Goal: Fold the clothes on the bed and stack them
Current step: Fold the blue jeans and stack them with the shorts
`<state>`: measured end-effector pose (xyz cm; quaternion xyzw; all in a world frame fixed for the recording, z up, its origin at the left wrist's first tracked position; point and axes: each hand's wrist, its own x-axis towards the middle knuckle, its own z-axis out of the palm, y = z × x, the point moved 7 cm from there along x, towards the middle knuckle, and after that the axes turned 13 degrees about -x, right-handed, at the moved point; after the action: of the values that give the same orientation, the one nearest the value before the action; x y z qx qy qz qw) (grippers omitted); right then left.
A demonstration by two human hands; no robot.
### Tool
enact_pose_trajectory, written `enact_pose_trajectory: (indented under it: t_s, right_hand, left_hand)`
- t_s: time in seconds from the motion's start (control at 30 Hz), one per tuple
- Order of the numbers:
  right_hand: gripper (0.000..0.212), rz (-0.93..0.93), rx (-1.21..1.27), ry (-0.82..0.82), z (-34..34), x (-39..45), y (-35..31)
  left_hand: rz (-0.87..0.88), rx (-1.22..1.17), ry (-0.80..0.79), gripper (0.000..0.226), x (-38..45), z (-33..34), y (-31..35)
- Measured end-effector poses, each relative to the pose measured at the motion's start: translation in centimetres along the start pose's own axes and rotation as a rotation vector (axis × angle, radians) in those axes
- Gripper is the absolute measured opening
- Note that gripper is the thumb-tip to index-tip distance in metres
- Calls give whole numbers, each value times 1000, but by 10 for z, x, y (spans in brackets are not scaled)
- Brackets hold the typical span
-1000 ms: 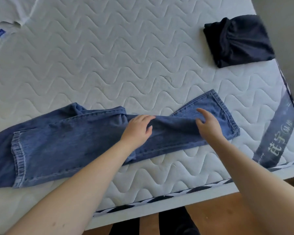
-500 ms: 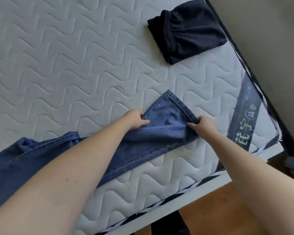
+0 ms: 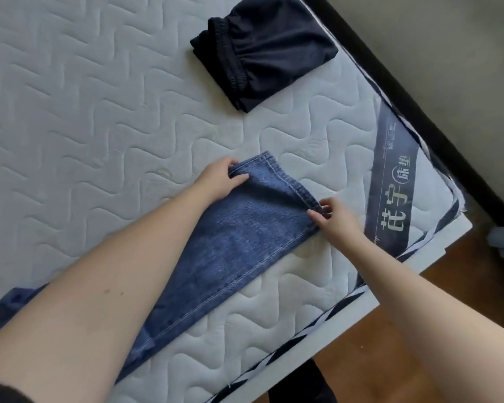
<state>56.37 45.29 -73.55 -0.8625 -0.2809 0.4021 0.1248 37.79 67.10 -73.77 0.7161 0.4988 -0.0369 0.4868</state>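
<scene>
Both hands have slid from mid-leg to the hem of the jeans (image 3: 245, 237), the left hand (image 3: 220, 181) pinching one corner, the right hand (image 3: 333, 218) the other, ready to fold toward the waist; folded dark shorts (image 3: 268, 50) lie well beyond them on the bed (image 3: 85, 112)

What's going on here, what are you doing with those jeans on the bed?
A person is folding jeans on a mattress. The left hand pinches one corner of the leg hem and the right hand pinches the other, with the legs laid flat together. The fold is not finished. A dark garment, already folded, lies further up the mattress, apart from the jeans.
</scene>
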Motion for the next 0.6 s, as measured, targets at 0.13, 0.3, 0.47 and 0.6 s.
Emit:
enact_pose_trajectory:
  t_s: [0.13, 0.3, 0.47, 0.6]
  right_hand:
    - [23, -18, -233, -67, 6, -1, 6]
    - [21, 54, 19, -106, -2, 1, 16]
    - [20, 87, -19, 26, -6, 3, 27]
    - [21, 112, -73, 41, 1, 2, 28]
  left_hand:
    - [16, -55, -31, 30, 20, 12, 29]
    - [106, -166, 86, 33, 37, 12, 60]
    - [125, -136, 106, 40, 36, 23, 53]
    - [105, 14, 113, 61, 20, 18, 37]
